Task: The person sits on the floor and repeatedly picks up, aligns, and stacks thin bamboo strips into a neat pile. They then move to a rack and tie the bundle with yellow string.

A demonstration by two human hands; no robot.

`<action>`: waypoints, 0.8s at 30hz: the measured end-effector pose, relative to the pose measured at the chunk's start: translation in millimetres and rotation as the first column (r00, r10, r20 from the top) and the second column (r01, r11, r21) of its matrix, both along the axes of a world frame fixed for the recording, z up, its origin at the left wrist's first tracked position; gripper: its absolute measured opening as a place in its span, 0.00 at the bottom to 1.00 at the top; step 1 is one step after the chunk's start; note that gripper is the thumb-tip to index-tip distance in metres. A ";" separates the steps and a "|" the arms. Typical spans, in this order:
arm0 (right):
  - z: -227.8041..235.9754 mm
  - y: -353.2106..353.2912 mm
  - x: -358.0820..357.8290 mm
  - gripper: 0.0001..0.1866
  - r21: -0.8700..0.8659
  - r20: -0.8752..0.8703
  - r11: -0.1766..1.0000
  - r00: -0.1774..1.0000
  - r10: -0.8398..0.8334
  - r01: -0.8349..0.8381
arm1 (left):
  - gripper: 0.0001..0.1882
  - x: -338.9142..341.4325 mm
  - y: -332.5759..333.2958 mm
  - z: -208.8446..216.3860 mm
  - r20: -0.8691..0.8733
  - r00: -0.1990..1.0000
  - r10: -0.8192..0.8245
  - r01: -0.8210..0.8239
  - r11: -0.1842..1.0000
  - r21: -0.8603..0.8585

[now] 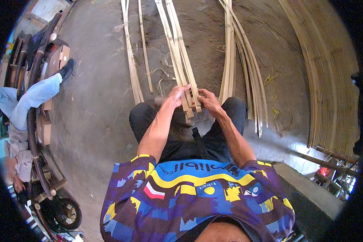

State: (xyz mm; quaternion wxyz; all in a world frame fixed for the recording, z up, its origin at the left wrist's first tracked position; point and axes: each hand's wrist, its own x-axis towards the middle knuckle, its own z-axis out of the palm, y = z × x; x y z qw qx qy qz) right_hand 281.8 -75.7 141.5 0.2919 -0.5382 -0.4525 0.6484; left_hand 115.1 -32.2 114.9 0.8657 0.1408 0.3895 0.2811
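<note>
Several long, pale bamboo strips run from the far edge of the view down to my lap, their near ends uneven. My left hand is closed around the left strips of this bundle, close to their ends. My right hand has its fingers closed on the rightmost strip of the bundle, which sits slightly apart from the others. Both hands are above the gap between my knees. Part of each hand's fingers is hidden behind the strips.
More bamboo strips lie on the floor: a left bundle, a single strip and right bundles. A slatted bamboo mat stretches along the right. At left, a person in jeans sits by cardboard boxes and a wheel.
</note>
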 end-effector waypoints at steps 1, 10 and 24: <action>1.1 0.4 -1.1 0.15 0.050 0.074 0.998 0.997 0.023 -0.027 | 0.18 0.8 -1.0 -1.0 -0.041 0.998 0.039 -0.039 0.999 0.003; 4.7 7.7 13.7 0.14 -0.095 0.107 0.971 0.972 -0.208 0.218 | 0.13 -17.3 -3.9 5.3 0.037 0.997 0.075 -0.077 0.996 0.054; 11.4 -16.7 -16.7 0.13 -0.166 -0.017 0.983 0.996 -0.082 0.078 | 0.16 -11.2 -14.7 14.6 -0.052 0.992 0.114 -0.118 0.990 -0.080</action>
